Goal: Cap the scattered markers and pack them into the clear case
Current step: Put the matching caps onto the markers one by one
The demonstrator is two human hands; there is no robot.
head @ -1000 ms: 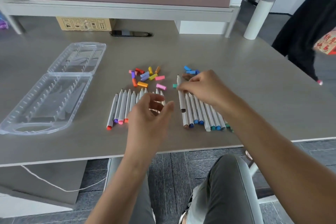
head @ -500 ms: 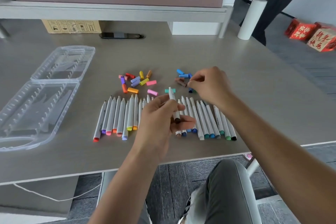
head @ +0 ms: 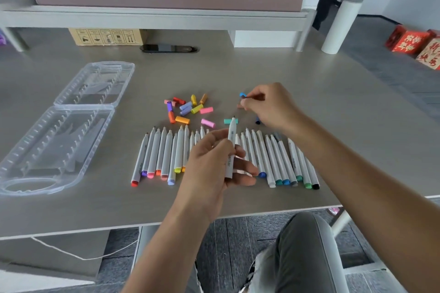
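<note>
My left hand (head: 214, 162) grips an uncapped white marker (head: 230, 147), tip pointing away, lifted above two rows of white markers (head: 166, 154) lying side by side on the grey table (head: 333, 107). My right hand (head: 269, 104) pinches a small dark brown cap (head: 252, 97) just above the table, next to a blue cap (head: 242, 95). A cluster of loose coloured caps (head: 188, 109) lies behind the left row. The clear case (head: 64, 126) lies open and flat at the left.
A cardboard box (head: 104, 36) and a black phone (head: 169, 48) sit at the back under a white shelf frame. A white post (head: 338, 26) stands at the back right. Red boxes (head: 414, 43) are on the floor to the right. The table's front edge is close to my knees.
My left hand took the marker from my right hand and lifted it upright. My right hand reached back to the caps and picked up a dark cap.
</note>
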